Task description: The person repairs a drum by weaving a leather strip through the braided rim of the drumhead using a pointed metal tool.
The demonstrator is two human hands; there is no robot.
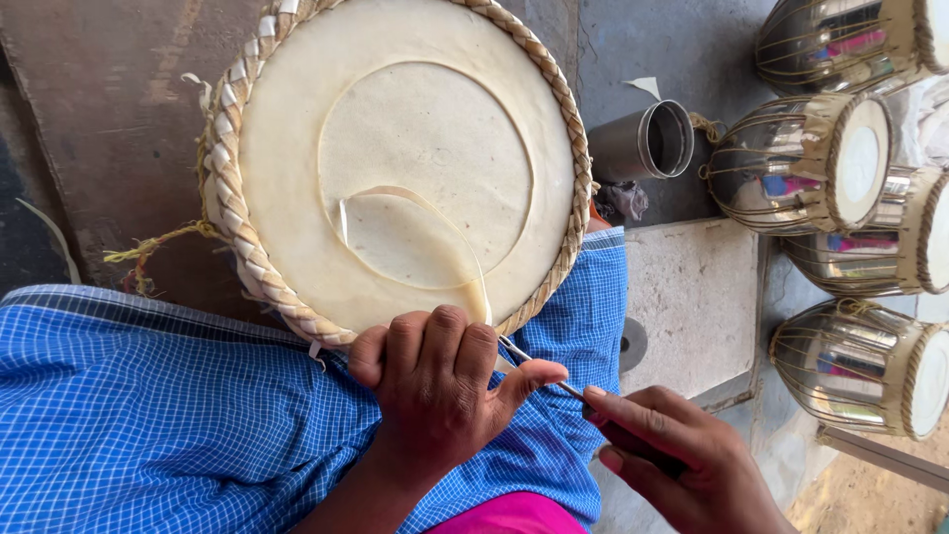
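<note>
A round drum head (395, 158) with pale skin and a braided rim (232, 198) rests on my lap, over blue checked cloth (148, 415). A circle is cut in the skin, and a thin curling strip (450, 242) lifts from it toward the near rim. My left hand (435, 391) grips the near rim, thumb out toward the right. My right hand (672, 460) holds a thin metal blade (539, 368) whose tip reaches the rim by the left thumb.
Several shiny metal drum shells with pale heads (806, 163) lie on their sides at the right. A steel cup (652, 143) lies beside the drum. A grey stone slab (687, 297) sits right of my knee, and brown floor at left.
</note>
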